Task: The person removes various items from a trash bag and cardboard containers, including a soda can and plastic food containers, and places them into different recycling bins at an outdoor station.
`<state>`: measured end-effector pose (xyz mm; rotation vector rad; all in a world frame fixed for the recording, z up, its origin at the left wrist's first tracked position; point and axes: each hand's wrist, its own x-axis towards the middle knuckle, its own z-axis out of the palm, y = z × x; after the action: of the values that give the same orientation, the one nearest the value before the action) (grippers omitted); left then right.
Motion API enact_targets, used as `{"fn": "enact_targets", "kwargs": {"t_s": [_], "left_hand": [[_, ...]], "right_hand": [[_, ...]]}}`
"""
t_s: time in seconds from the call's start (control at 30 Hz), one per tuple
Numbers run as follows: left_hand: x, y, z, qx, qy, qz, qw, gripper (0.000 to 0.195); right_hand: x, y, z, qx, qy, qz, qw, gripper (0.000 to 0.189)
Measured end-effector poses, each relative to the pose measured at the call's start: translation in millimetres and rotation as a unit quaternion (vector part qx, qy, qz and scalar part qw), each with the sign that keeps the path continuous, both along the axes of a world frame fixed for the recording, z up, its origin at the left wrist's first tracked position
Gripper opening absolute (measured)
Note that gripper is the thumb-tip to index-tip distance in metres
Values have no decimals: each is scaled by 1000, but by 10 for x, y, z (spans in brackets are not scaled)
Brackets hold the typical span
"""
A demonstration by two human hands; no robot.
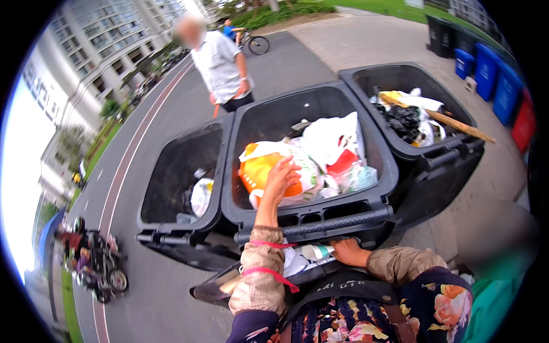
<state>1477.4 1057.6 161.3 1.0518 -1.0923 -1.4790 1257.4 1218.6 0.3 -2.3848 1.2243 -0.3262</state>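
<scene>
My left hand [283, 178] reaches over the middle black wheeled bin [386, 171], above an orange and white plastic bag [259, 167]; its fingers are apart, and whether they touch the bag is unclear. White and red plastic bags [332, 137] lie beside it in the bin. Lower down, my right hand [351, 252] is at the edge of a dark open bag [309, 274] in front of my body. Close to its fingers is a white and green paper cup [317, 252], among papers. Whether that hand grips the cup or the bag's edge cannot be told.
Black bins stand at left [143, 210] and right [347, 75], the right one with a wooden stick [461, 124] across it. A person [223, 64] stands behind the bins. A cyclist [233, 32] and a scooter [103, 261] are on the road. Blue bins [487, 70] line the right side.
</scene>
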Motion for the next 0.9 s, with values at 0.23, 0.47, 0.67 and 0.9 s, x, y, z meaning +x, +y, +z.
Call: {"fn": "enact_targets", "kwargs": {"t_s": [0.23, 0.47, 0.67, 0.9], "left_hand": [[-8, -8, -69, 43, -54, -50, 996, 41], [-184, 64, 131, 39, -36, -61, 997, 32], [-112, 143, -11, 37, -89, -68, 993, 29], [-79, 223, -108, 66, -147, -116, 980, 29]], "right_hand": [[385, -103, 90, 230, -39, 218, 948, 40], [1662, -35, -943, 134, -24, 275, 952, 51], [1394, 103, -462, 126, 96, 391, 907, 36], [1471, -113, 140, 219, 48, 575, 787, 40]]}}
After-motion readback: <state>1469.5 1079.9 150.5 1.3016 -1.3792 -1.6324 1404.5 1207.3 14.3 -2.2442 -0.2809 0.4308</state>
